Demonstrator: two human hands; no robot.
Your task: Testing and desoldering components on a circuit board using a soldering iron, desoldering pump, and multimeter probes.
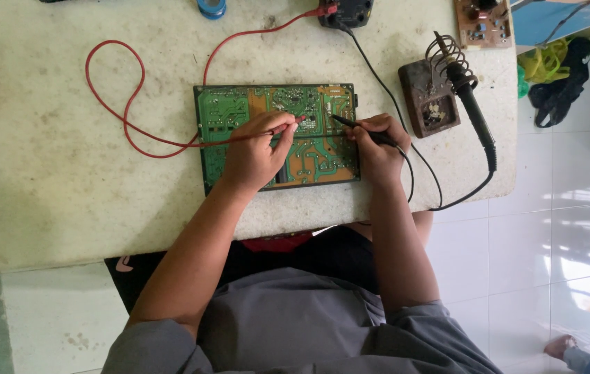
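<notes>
A single view was taken from a camera worn on the head, aimed almost straight down. The worktable was seen from above at close range, its far edge cut off by the top of the frame. The wearer's own lap and arms were caught below, and tiled floor at the right.

Grey short-sleeved shirt, sleeves ending above the elbows, bare forearms, dark trousers
</notes>
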